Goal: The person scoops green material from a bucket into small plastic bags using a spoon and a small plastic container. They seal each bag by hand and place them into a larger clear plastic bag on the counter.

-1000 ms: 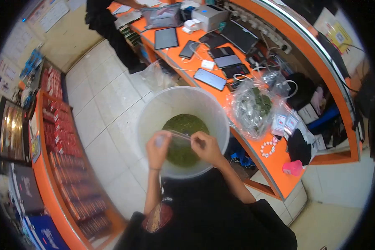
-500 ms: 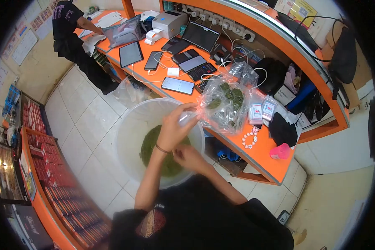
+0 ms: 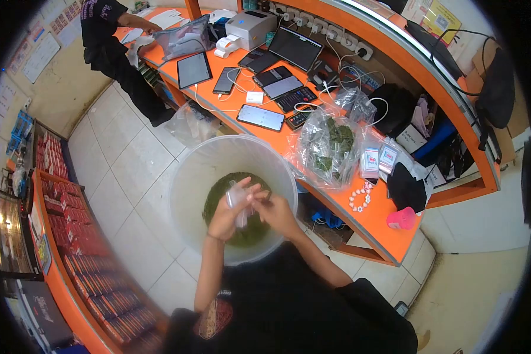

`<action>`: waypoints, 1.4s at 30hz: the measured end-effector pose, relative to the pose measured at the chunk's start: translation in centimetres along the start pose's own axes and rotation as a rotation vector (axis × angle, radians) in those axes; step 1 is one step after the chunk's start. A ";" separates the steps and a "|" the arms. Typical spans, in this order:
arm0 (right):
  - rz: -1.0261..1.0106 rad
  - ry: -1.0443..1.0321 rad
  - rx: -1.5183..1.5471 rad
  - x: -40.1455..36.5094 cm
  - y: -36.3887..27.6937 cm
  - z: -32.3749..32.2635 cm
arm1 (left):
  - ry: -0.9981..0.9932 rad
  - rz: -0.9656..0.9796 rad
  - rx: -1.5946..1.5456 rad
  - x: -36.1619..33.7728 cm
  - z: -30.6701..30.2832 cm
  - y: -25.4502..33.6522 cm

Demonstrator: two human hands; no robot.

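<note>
My left fingers (image 3: 245,182) are clamped on clear plastic (image 3: 241,220) over the bucket (image 3: 184,184) of green stuff (image 3: 219,190); right fingers (image 3: 263,206) meet them, can't tell if they're gripping. Sloppy pinch and it'd probably drop in.

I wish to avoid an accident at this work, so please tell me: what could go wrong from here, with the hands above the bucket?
1. The clear plastic held in the left hand could slip and drop into the green contents of the bucket.
2. The lit phone lies near the counter's front edge, close to the bucket; a bump might knock it off.
3. The bag of leaves sits by that edge too, and might slide down if bumped.
</note>
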State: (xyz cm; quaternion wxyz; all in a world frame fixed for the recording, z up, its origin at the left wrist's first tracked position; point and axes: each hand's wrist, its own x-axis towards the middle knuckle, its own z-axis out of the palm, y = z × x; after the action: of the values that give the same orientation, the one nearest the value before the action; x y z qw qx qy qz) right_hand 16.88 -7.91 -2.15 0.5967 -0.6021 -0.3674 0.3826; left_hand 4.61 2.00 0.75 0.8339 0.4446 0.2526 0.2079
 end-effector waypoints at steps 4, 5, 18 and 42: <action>0.122 -0.012 0.223 0.3 -0.1 -1.2 | 0.102 0.023 0.164 0.1 -1.6 -1.0; 0.123 -0.016 0.224 0.3 -0.4 -1.3 | 0.105 0.025 0.164 -0.1 -2.0 -0.9; 0.246 0.011 0.320 0.6 -1.2 -1.3 | 0.494 0.496 0.785 -1.3 -2.6 -0.3; 0.218 -0.173 0.316 0.1 -1.1 -1.0 | 0.353 -0.013 0.230 -2.5 -1.8 -0.7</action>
State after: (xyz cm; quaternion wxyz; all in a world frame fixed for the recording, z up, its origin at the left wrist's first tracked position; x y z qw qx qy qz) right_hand 17.81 -8.19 -1.02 0.6051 -0.5024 -0.2854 0.5478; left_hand 1.67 1.37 -0.07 0.7217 0.4920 0.4196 0.2471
